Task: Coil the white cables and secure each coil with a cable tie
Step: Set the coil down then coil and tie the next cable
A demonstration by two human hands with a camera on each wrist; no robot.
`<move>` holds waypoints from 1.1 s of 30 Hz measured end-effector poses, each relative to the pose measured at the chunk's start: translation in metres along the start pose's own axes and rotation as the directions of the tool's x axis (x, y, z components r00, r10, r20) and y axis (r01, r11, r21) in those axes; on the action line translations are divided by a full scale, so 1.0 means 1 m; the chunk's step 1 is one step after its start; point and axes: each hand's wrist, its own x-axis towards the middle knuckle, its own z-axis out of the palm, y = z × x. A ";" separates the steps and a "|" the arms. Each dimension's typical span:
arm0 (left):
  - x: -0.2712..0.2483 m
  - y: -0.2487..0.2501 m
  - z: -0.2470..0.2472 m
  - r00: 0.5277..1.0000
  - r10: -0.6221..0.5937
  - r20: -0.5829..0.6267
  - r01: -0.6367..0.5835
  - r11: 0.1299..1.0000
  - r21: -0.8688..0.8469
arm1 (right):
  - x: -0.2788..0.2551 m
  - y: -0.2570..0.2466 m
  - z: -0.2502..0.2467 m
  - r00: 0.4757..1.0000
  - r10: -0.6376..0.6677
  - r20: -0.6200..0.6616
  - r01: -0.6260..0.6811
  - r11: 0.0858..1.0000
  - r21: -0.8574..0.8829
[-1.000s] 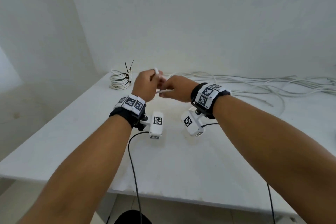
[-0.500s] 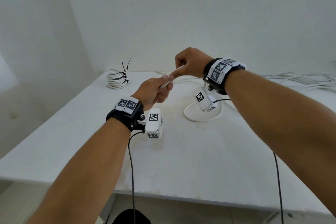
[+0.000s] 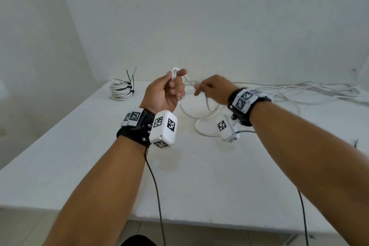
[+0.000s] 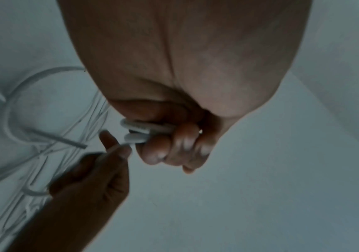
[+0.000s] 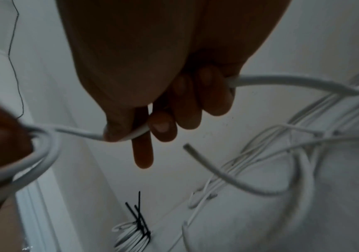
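Observation:
My left hand (image 3: 171, 88) is raised above the table and grips a small coil of white cable (image 3: 175, 72); its loops (image 4: 139, 131) show between the curled fingers. My right hand (image 3: 209, 90), just to the right, pinches the same cable (image 5: 131, 134) between thumb and fingers. From there the cable hangs down into a loose loop (image 3: 203, 124) on the table. Its cut free end (image 5: 188, 146) shows in the right wrist view.
A finished white coil (image 3: 120, 91) bound with black cable ties (image 3: 130, 78) lies at the table's far left. A tangle of loose white cables (image 3: 309, 92) runs along the back right. The white table (image 3: 99, 156) meets white walls behind and at left.
My left hand has risen and turned palm toward me with the coil in it. My right hand came down from its higher position to level with the left, feeding cable.

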 end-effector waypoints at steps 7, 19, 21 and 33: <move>0.012 -0.029 0.006 0.953 0.080 -0.293 -0.103 0.992 -0.066 | -0.030 0.000 0.033 0.987 -0.001 0.159 0.013 0.997 -0.074; 0.006 -0.072 0.006 0.961 0.107 -0.255 0.184 0.443 0.878 | -0.057 0.003 0.024 0.968 -0.063 0.242 0.106 0.980 -0.169; 0.003 -0.071 0.004 0.977 -0.035 -0.209 0.211 0.192 0.958 | -0.059 0.004 0.013 0.987 -0.064 0.147 0.079 0.992 -0.099; -0.001 -0.068 0.018 0.961 -0.246 -0.125 0.276 0.828 0.488 | -0.064 0.032 0.003 0.952 -0.039 -0.303 0.156 0.915 0.371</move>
